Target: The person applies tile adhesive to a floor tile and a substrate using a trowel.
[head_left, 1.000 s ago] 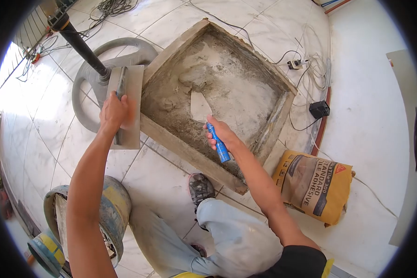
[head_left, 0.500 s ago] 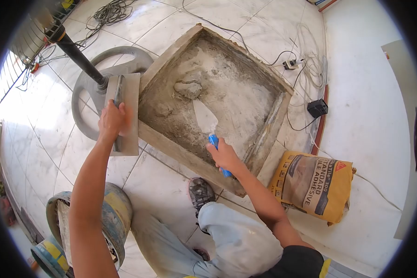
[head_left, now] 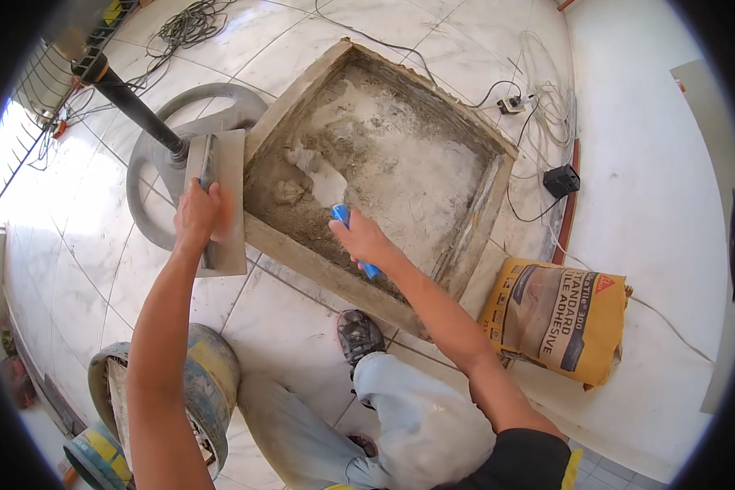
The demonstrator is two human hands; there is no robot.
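My left hand (head_left: 198, 214) is closed around the grip of a flat rectangular plastering trowel (head_left: 233, 196), whose plate lies beside the left corner of a square mortar box (head_left: 298, 257). In my right hand (head_left: 369, 245) is the blue handle of a pointed trowel (head_left: 328, 184). Its blade reaches into the box, with its tip at grey mortar on the left side. A wet lump of mortar (head_left: 287, 192) sits just left of the blade. Paler, drier-looking mix (head_left: 425, 163) covers much of the box floor.
A yellow tile adhesive bag (head_left: 551, 318) stands right of the box. A stand with a round base (head_left: 143, 196) and black pole is at left. Dirty buckets (head_left: 212, 367) sit at lower left. Cables (head_left: 192, 28) and a black adapter (head_left: 560, 181) lie on the tiles.
My right hand has moved up and left with the pointed trowel. The mortar lump ahead of the blade has been pushed or spread leftward. My left hand stays put.
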